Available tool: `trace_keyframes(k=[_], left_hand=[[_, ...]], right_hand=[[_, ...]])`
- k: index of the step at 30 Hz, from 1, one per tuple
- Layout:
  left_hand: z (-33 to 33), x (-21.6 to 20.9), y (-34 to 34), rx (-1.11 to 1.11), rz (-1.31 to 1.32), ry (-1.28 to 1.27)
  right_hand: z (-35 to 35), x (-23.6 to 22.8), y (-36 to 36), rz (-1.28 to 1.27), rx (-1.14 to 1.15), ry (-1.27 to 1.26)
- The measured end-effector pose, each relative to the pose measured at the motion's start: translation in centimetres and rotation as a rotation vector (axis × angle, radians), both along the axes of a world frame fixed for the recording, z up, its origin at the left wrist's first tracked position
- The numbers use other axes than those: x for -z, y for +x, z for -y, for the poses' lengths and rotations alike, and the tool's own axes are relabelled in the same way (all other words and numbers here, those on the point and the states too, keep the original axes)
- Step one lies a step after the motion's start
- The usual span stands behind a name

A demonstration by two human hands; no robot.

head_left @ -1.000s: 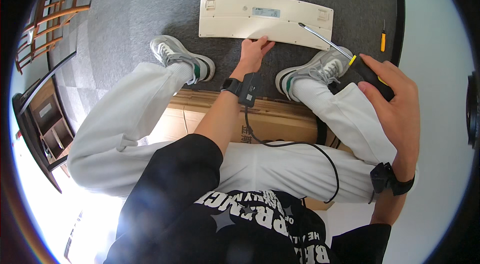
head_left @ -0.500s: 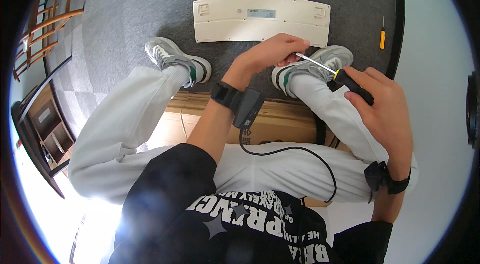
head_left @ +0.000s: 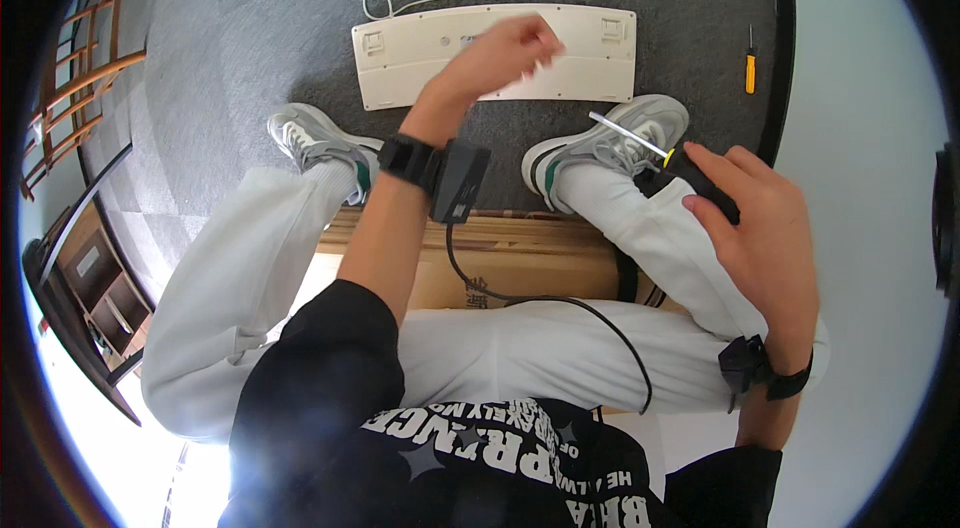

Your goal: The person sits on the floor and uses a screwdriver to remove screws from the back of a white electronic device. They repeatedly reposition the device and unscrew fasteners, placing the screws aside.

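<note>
A cream keyboard lies underside up on the carpet, with folded feet near its corners and screw holes along its edges. My left hand is over its middle, hiding part of the label. The fingers are curled together and slightly blurred, so anything between them cannot be made out. Off to the right, my right hand grips the black and yellow handle of a screwdriver. The metal shaft points up and left, above my right shoe, its tip apart from the keyboard.
A smaller yellow-handled screwdriver lies on the carpet at the right. The keyboard's white cable loops behind it. A cardboard box is beneath my legs. Wooden chairs stand at the far left; a pale wall is on the right.
My left hand has left the screwdriver's tip and moved left and away from me, over the keyboard. My right hand still holds the screwdriver, little moved. The whole view has shifted slightly.
</note>
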State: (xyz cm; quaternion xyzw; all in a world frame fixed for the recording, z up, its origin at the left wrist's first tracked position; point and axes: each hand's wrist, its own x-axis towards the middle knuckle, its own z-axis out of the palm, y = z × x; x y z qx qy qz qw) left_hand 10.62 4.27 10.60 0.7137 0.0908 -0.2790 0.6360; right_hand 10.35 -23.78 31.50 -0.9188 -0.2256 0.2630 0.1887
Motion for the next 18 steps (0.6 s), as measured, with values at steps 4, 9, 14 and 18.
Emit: trace_keyframes(k=[4, 9, 14, 18], left_hand=[[-0.6, 4.3, 4.9, -0.222, 0.225, 0.588], [-0.3, 8.2, 8.0, -0.04, 0.26, 0.915], [-0.7, 9.8, 8.5, -0.01, 0.388, 0.837], [-1.2, 10.2, 8.2, -0.003, 0.488, 0.82]], right_hand=[[-0.2, 0.1, 0.2, -0.027, -0.03, -0.046], [-0.4, 0.2, 0.7, -0.034, -0.029, -0.056], [-0.3, 0.6, 1.1, -0.058, -0.044, -0.097], [-0.5, 0.6, 1.2, -0.04, -0.065, -0.086]])
